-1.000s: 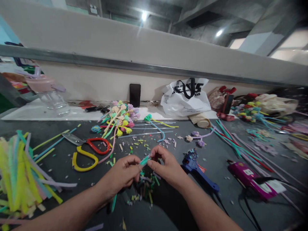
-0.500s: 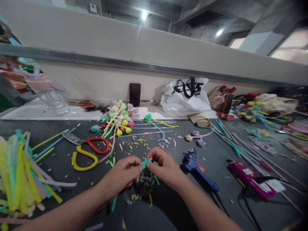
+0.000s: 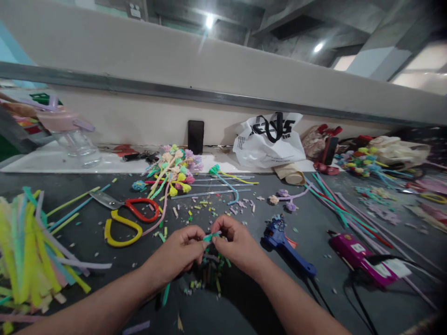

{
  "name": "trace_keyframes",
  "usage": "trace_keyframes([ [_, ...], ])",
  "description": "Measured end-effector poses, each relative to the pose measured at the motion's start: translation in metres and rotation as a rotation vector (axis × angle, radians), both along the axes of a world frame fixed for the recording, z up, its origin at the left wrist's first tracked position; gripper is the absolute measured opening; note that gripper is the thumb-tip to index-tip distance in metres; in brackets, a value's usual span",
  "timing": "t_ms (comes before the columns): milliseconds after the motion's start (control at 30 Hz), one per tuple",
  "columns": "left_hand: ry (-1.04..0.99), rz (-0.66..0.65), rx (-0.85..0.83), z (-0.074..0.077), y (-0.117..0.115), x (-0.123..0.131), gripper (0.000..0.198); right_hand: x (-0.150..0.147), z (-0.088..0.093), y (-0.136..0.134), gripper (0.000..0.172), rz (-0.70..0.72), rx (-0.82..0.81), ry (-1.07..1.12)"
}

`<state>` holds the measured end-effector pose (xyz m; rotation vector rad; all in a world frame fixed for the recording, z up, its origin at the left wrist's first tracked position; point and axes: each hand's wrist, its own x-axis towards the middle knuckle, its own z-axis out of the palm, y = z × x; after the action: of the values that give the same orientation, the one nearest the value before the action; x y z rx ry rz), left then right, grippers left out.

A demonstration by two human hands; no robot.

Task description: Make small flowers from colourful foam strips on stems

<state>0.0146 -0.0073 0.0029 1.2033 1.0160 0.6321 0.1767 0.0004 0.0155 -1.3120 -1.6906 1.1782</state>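
Between my two hands is a short teal fuzzy strip (image 3: 208,237), pinched at both ends. My left hand (image 3: 183,249) grips its left end between thumb and bent fingers. On the other end, my right hand (image 3: 233,239) presses thumb against forefinger. A longer teal strip (image 3: 165,294) shows below my left hand; whether it joins the held piece is hidden. Beneath the hands lies a pile of small cut bits (image 3: 209,274) in green, yellow and grey. Scissors (image 3: 131,211) with one red and one yellow handle lie open to the left of my left hand.
Colourful fuzzy strips (image 3: 31,251) are heaped at left. Finished-looking fuzzy flowers (image 3: 178,170) lie ahead, with clear glue sticks (image 3: 211,194). A blue glue gun (image 3: 289,249) and a magenta corded device (image 3: 366,260) sit at right. A phone (image 3: 196,137) and white bag (image 3: 270,142) stand behind.
My fingers have shifted slightly on the teal strip, and less of it shows between them. At the far left edge, a person's part has gone from view.
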Motion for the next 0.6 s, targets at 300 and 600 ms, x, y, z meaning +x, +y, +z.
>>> trace_keyframes([
  [300, -0.011, 0.007, 0.015, 0.001, 0.000, 0.001, 0.022, 0.004, 0.006, 0.002, 0.014, 0.062, -0.034, 0.129],
  [600, 0.027, -0.013, 0.045, 0.006, -0.003, 0.001, 0.014, 0.001, 0.012, -0.002, 0.011, 0.088, -0.043, 0.085],
])
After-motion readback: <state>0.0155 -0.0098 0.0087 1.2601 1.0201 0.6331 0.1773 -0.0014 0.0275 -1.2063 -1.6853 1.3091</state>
